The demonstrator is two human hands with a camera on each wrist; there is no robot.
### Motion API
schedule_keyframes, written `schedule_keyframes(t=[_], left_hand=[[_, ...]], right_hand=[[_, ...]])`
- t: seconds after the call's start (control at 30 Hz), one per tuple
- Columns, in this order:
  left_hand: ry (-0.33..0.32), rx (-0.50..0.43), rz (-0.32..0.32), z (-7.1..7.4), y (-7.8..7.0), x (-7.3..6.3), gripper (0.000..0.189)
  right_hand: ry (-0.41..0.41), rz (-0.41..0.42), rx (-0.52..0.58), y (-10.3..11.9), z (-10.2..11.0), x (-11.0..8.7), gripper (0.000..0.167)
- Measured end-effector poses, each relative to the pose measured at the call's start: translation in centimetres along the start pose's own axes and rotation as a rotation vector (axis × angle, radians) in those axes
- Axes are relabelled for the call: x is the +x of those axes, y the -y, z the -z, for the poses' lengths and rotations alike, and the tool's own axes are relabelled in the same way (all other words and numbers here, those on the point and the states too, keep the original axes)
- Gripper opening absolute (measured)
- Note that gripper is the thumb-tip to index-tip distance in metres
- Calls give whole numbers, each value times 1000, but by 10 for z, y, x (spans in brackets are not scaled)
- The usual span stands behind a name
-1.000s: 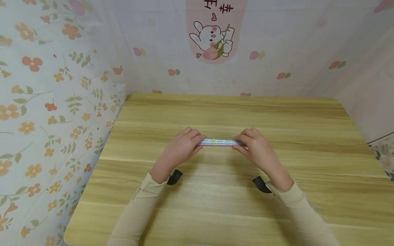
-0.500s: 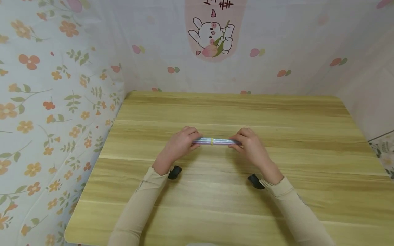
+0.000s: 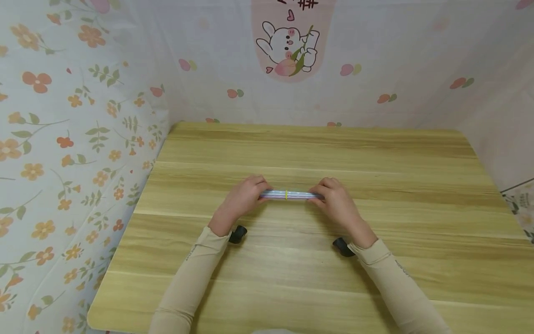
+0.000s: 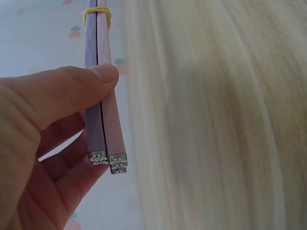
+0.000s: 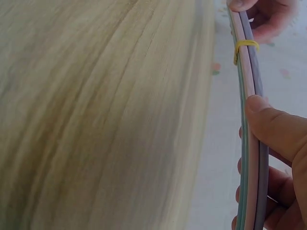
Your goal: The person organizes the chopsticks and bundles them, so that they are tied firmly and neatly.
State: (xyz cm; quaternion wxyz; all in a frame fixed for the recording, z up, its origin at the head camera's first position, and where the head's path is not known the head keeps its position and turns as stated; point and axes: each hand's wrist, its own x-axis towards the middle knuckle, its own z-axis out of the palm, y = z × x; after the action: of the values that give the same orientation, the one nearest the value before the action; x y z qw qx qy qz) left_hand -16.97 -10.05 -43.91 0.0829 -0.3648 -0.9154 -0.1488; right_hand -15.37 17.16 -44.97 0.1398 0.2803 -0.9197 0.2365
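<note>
A bundle of pastel chopsticks [image 3: 298,195], purple, pink and green, is held level above the table in the head view. A yellow rubber band [image 3: 286,195] circles its middle. My left hand [image 3: 244,197] pinches one end between thumb and fingers. In the left wrist view, silver patterned end caps [image 4: 118,163] stick out below that hand's thumb [image 4: 91,84]. My right hand [image 3: 337,204] pinches the other end, its thumb [image 5: 273,122] lying along the pink and purple sticks in the right wrist view. The far tips are cut off there.
The wood-grain table [image 3: 288,273] lies beneath both hands. Behind it hangs a white cloth [image 3: 208,55] with a rabbit print, and floral cloth [image 3: 46,185] covers the left side. Black curved pieces [image 3: 238,234] stick out at both wrists, by the beige sleeves.
Both hands, still gripping the chopsticks, have shifted slightly left in the head view, the right one a little more. The view itself has tilted slightly.
</note>
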Motion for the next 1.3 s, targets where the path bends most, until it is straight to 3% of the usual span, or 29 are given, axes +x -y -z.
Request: schedule_keyframes(t=[0.3, 0.67, 1.3], left_hand=[[77, -18, 60, -2, 1, 1, 26], [129, -40, 111, -5, 2, 0, 24], [163, -36, 115, -13, 4, -1, 24]], right_hand=[[52, -28, -20, -1, -3, 0, 23], [108, -42, 5, -3, -7, -2, 22], [194, -100, 12, -5, -12, -4, 19]])
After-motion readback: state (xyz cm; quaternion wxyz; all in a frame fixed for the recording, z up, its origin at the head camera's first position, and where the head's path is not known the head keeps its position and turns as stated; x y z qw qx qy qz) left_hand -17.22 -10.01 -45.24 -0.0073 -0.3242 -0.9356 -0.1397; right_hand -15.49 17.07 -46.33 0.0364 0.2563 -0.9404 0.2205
